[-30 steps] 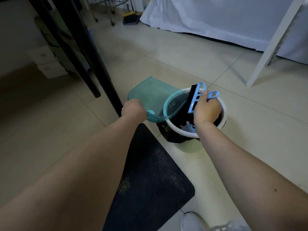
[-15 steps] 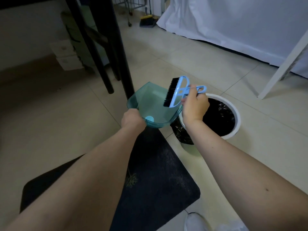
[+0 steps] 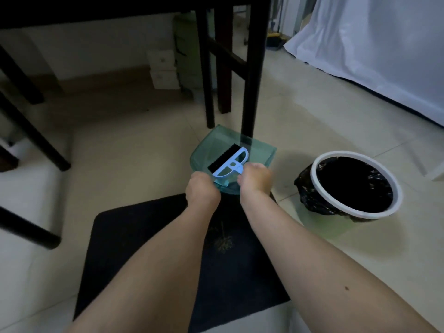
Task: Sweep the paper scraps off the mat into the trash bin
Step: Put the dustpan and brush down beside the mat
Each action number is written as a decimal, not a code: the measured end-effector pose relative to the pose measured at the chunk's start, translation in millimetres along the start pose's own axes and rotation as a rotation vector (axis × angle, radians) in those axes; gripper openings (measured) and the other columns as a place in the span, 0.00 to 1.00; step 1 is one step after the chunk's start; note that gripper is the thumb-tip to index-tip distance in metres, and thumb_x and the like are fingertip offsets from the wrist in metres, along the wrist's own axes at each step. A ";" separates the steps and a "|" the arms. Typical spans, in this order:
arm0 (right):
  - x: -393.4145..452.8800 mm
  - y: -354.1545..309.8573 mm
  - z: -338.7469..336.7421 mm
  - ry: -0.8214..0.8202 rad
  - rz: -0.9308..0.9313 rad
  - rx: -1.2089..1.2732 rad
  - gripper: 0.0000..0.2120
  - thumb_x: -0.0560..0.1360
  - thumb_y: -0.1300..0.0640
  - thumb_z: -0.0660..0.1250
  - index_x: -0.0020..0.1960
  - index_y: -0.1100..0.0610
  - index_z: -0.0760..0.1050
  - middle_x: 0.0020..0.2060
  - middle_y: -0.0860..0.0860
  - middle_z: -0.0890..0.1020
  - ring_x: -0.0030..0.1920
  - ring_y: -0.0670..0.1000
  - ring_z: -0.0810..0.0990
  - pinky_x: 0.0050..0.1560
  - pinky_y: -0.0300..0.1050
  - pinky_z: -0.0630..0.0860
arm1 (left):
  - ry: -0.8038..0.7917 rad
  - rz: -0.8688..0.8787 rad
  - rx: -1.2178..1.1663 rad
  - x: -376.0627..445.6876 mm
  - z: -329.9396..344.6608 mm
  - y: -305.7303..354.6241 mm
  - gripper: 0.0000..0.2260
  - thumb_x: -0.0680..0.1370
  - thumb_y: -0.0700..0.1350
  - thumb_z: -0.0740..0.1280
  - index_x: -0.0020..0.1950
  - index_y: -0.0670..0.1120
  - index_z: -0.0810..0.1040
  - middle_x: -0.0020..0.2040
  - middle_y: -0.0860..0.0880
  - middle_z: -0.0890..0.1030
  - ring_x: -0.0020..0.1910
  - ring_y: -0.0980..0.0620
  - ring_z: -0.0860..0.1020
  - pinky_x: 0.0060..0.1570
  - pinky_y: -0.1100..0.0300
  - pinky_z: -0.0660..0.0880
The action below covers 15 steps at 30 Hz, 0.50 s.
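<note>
Teal dustpan [image 3: 230,152] and blue brush [image 3: 228,162], clamped in left hand [image 3: 203,191] and right hand [image 3: 255,180], now swinging clear of trash bin [image 3: 355,183] toward mat [image 3: 144,236], apparently emptied, no scraps showing.

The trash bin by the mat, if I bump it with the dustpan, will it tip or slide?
The trash bin looks wide and low, so it probably won't tip. It appears to be thin plastic with only a black liner inside, so it's likely light and could skid on the smooth tile floor.
</note>
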State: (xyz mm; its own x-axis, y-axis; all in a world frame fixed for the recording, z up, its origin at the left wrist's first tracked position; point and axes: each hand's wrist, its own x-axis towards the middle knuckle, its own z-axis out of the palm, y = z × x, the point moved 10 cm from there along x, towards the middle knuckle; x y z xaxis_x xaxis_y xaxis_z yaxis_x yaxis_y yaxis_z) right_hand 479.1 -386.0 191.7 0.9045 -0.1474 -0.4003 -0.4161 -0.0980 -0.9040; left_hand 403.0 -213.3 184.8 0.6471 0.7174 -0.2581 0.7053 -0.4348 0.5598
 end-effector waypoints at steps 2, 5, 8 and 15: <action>-25.0 -0.1 17.3 -0.041 -0.106 -0.325 0.09 0.76 0.55 0.58 0.46 0.50 0.78 0.40 0.48 0.78 0.41 0.53 0.76 0.38 0.41 0.69 | 0.020 -0.029 -0.013 -0.2 -18.4 -27.6 0.17 0.74 0.37 0.68 0.60 0.36 0.71 0.54 0.41 0.80 0.51 0.44 0.80 0.40 0.57 0.75; -55.1 6.9 45.6 -0.095 -0.214 -0.547 0.11 0.77 0.55 0.58 0.51 0.51 0.79 0.45 0.49 0.81 0.51 0.55 0.77 0.45 0.45 0.74 | 0.042 -0.084 -0.034 -1.4 -40.9 -66.5 0.16 0.74 0.38 0.69 0.60 0.36 0.72 0.53 0.41 0.80 0.47 0.45 0.80 0.36 0.57 0.73; -89.5 20.6 80.9 -0.158 -0.283 -0.634 0.11 0.77 0.57 0.59 0.51 0.51 0.80 0.49 0.50 0.82 0.55 0.54 0.74 0.48 0.45 0.73 | 0.074 -0.121 -0.049 -4.4 -62.9 -109.0 0.15 0.73 0.38 0.68 0.58 0.36 0.74 0.49 0.42 0.81 0.39 0.49 0.76 0.27 0.61 0.67; -168.7 42.2 146.4 -0.220 -0.455 -0.715 0.15 0.78 0.53 0.56 0.49 0.53 0.81 0.52 0.52 0.76 0.55 0.55 0.70 0.45 0.46 0.69 | 0.153 -0.229 -0.080 -16.8 -108.0 -205.0 0.16 0.73 0.38 0.69 0.59 0.35 0.73 0.52 0.41 0.81 0.49 0.44 0.80 0.35 0.57 0.70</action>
State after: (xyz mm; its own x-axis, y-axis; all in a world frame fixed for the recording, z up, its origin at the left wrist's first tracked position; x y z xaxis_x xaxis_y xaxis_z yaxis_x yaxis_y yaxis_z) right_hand 322.7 -221.2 199.1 0.9640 0.2417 -0.1104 0.0967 -0.7061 -0.7015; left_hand 216.3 -77.4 159.4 0.4185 0.8683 -0.2665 0.7989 -0.2123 0.5628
